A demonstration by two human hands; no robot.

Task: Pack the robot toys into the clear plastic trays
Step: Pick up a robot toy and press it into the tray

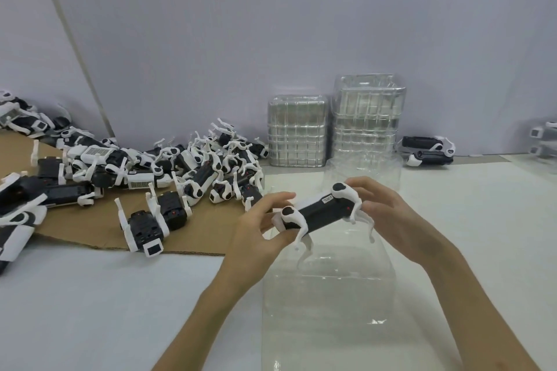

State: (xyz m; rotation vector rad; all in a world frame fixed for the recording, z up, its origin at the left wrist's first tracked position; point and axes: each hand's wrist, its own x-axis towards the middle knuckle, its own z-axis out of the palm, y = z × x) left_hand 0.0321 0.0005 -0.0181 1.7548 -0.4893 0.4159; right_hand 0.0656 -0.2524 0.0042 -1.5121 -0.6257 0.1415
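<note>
One wide white surface carries the lot, spreading out on every side of the fingers. Left of the left hand's fingers a brown cardboard sheet lies flat on it. Heaped on that sheet, out to the left and a little beyond them, is a big jumble of robot toys, black bodies and white legs poking up every which way. Directly under the fingers, and running back toward the person, sits a clear tray, see-through and flat on the surface.

Look past the fingers to the wall: a shorter stack of trays and, just beside it on the right, a taller stack of trays. Beyond the right hand's fingers, further right along the wall, lie two more robot toys.

Now the action: the left hand and the right hand both have hold of the held robot toy, up over the far part of the clear tray. Left fingers are curled round its near-left end, thumb underneath; right fingers pinch the far-right end. Its long axis runs from left hand to right hand, the right end higher and further away. The black back faces up and the white legs point down at the tray. Whether the feet touch the plastic, I can't tell.

Nearest loose one: a lone robot toy lies on its back on the cardboard, left of the left fingers, legs up.
</note>
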